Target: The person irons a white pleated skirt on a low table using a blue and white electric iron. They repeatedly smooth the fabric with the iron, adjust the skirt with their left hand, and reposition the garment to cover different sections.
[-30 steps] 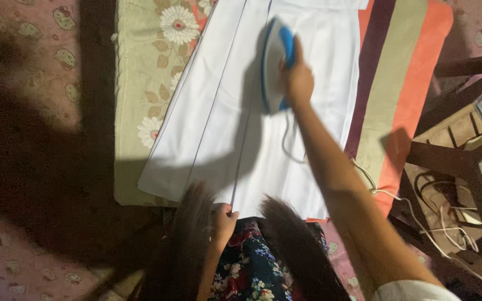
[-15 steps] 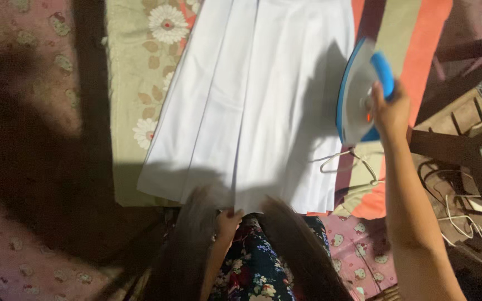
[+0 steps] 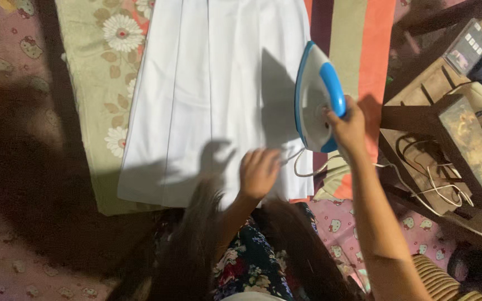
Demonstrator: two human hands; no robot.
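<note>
A white pleated skirt [image 3: 213, 83] lies flat on a striped and floral cloth. My right hand [image 3: 348, 127] grips the blue handle of a white and blue iron [image 3: 314, 103], which is lifted at the skirt's right edge over the striped cloth [image 3: 364, 56]. My left hand [image 3: 259, 173] hovers over the skirt's near hem, fingers spread and holding nothing. The iron's white cord [image 3: 313, 164] loops just right of that hand. My dark hair hangs into the bottom of the view.
A floral cloth [image 3: 104, 67] lies left of the skirt on a pink patterned floor covering [image 3: 6, 44]. A wooden piece of furniture [image 3: 447, 128] with cables and a small device stands at the right.
My right hand carried the iron off the skirt to its right edge. My left hand let go of the hem and moved right, now spread over the skirt. The camera shifted.
</note>
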